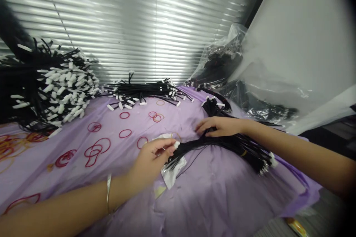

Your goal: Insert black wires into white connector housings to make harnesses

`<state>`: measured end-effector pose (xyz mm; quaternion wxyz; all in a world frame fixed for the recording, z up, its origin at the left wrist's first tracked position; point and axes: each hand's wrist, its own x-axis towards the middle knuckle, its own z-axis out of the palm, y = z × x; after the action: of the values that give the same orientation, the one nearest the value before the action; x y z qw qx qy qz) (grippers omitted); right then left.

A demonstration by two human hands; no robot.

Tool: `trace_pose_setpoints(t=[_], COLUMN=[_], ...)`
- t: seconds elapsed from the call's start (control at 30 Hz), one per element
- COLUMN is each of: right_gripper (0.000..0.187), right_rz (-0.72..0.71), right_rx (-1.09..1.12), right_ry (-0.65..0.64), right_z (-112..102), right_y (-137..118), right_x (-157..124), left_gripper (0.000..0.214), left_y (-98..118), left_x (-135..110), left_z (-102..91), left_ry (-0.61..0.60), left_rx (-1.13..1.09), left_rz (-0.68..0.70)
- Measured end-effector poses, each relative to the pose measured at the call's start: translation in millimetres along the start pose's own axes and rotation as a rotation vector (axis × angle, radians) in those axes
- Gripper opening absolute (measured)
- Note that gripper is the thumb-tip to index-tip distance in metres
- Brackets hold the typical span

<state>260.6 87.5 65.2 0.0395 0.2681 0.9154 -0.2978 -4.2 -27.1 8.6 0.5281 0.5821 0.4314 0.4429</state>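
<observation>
nearest: left forearm [55, 203] wearing a thin metal bangle [108, 192], right forearm [300, 148] reaching in opposite
left hand [151, 163]: closed to a pinch on a white packet [172, 174], beside the end of the black cable bundle [222, 146]
right hand [219, 126]: loosely open, fingertips resting on the bundle
bundle: lying across purple cloth [239, 192], right of centre, silver-tipped ends pointing right
around: red rubber bands [94, 148], big cable pile [55, 89], smaller cable pile [141, 92], clear plastic bag [219, 59], window blinds [139, 18]

The cables [222, 144] are black, their connectors [66, 89] white; the sheet [211, 189] lilac, its rubber bands [65, 158] red; the blinds [139, 26] pale-striped.
</observation>
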Motion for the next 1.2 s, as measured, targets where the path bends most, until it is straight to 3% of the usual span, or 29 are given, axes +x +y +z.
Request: trace_pose_setpoints(t=[0.1, 0.2, 0.27, 0.33, 0.43, 0.53, 0.63, 0.7, 0.8, 0.93, 1.07, 1.2], right_gripper=[0.025, 0.030, 0.032, 0.032, 0.036, 0.039, 0.040, 0.036, 0.021, 0.018, 0.018, 0.035], right_rz=[0.023, 0.078, 0.129, 0.191, 0.267, 0.319, 0.429, 0.504, 0.511, 0.512, 0.439, 0.251], right_rx=[-0.041, -0.092, -0.136, -0.195, -0.425, -0.644, -0.709, -0.726, -0.699, -0.741, -0.808, -0.819], right_ry=[0.039, 0.166, 0.266, 0.370, 0.506, 0.563, 0.624, 0.643, 0.576, 0.677, 0.824, 0.826], right_z=[-5, -17, -29, -38, -49, -59, -62, -51, -14, 27, 17, 5], right_y=[6, 5, 1, -3, -2, 20, 62, 94, 133, 158, 142, 79], right_x=[1, -9, -21, -34, -53, -77, -107, -124, -137, -135, -121, -77], left_gripper=[0.023, 0.043, 0.059, 0.068, 0.062, 0.055, 0.053, 0.053, 0.052, 0.051, 0.049, 0.049], left_y=[-2, -5, -7, -10, -14, -16, -14, -12, -11, -13, -15, -13], left_x=[2, 3, 3, 2, 1, 1, 2, 2, 2, 3, 3, 2], left_z=[-2.1, -5.6, -6.7, -6.2, -3.2, -0.3, 1.0, 1.2, 1.3, 0.9, -0.9, -1.4], left_ry=[0.020, -0.041, -0.160, -0.358, -0.565, -0.569, -0.579, -0.590, -0.580, -0.560, -0.553, -0.525], left_rx=[0.049, 0.223, 0.448, 0.709, 1.038, 1.213, 1.272, 1.281, 1.277, 1.257, 1.206, 1.163], left_rz=[0.010, -0.015, 0.000, 0.099, 0.283, 0.346, 0.357, 0.359, 0.365, 0.377, 0.378, 0.348])
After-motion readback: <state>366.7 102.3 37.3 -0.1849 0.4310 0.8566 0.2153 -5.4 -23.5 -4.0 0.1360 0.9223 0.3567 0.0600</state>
